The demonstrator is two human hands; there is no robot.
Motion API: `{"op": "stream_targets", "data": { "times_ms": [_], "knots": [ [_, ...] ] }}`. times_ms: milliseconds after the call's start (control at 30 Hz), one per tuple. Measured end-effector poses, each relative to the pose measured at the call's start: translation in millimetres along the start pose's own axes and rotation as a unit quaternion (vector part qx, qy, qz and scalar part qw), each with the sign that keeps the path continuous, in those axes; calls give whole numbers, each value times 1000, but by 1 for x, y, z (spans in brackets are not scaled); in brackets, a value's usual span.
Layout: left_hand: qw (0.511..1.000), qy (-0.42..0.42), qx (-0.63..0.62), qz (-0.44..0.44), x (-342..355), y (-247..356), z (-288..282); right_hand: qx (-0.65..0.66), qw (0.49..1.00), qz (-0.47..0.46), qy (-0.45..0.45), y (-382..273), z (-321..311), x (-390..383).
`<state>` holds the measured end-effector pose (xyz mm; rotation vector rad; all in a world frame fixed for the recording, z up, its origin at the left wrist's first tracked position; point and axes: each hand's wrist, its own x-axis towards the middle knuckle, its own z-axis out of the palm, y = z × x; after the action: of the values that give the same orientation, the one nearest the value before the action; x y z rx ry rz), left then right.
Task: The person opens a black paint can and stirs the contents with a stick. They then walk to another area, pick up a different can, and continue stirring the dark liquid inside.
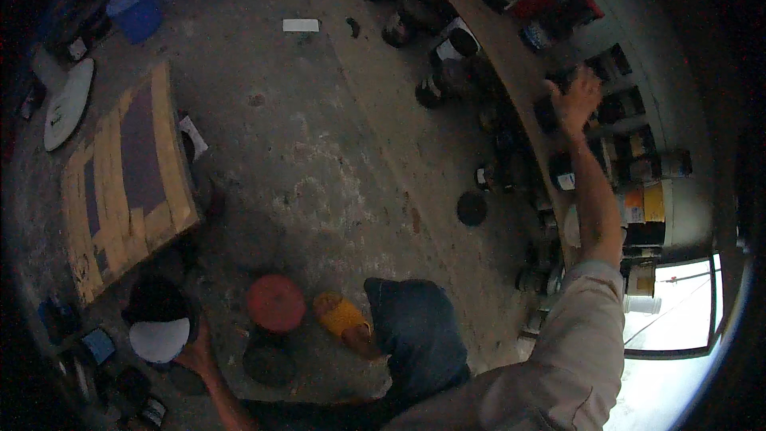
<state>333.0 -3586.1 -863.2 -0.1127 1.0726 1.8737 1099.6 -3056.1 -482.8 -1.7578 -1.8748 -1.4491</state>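
Observation:
At the lower left my left hand (197,351) is closed against the side of a dark round can with a white label (159,341). Its fingertips are partly hidden by the can. My right hand (581,101) reaches far out to the right, over a shelf (511,60) of dark cans. Its fingers are spread, and nothing shows in them. Dark cans (621,105) stand just beside and beyond that hand, but the dim light blurs their edges.
A tape-striped board (136,160) stands tilted on the left. Near my yellow shoe (339,315) is a red round lid (275,303). Blue buckets (136,8) line the far left. More cans (457,45) sit below the shelf, and a bright window (674,307) is at the right.

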Motion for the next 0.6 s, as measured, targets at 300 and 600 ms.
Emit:
{"op": "stream_targets", "data": {
  "times_ms": [300, 600],
  "knots": [
    [910, 190, 339, 149, -7, -23, 2, 847, 166, 35, -504, -207, -156, -84],
    [846, 109, 480, 205, -38, -39, -25, 831, -11, -126, -542, -255, -268, -73]
  ]
}}
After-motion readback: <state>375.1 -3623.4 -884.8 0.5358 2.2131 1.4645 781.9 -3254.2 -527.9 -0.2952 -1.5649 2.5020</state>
